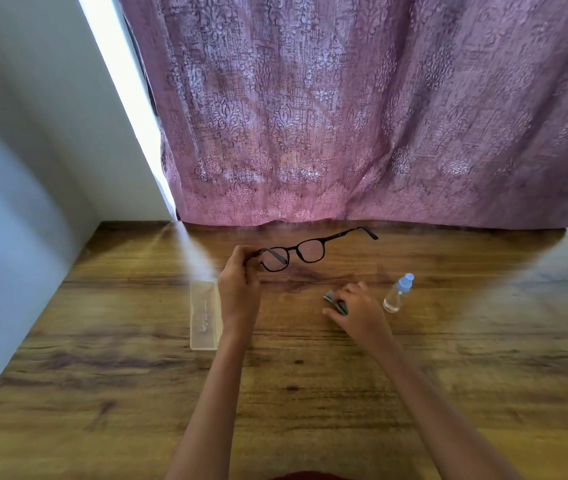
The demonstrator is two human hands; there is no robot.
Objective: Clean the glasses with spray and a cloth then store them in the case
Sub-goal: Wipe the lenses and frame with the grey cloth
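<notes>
Left hand (pixel 239 289) pinches the glasses (pixel 296 252) at one temple hinge, lifting them above the desk (pixel 310 375) at frame centre, lenses exposed, probably so the cloth can reach both. Right hand (pixel 357 310) curls around the grey cloth (pixel 336 301) low on the desk, probably readying a wipe. Spray bottle (pixel 398 293) stands just right of it. Clear case (pixel 205 315) lies left of the left wrist, within reach for storage.

Two bare forearms stretched forward, grips apart.
Left grip (pixel 239 289) pinches the glasses (pixel 311 251) at one end; right grip (pixel 360 310), palm down, curls its fingers on the cloth (pixel 331 299).
</notes>
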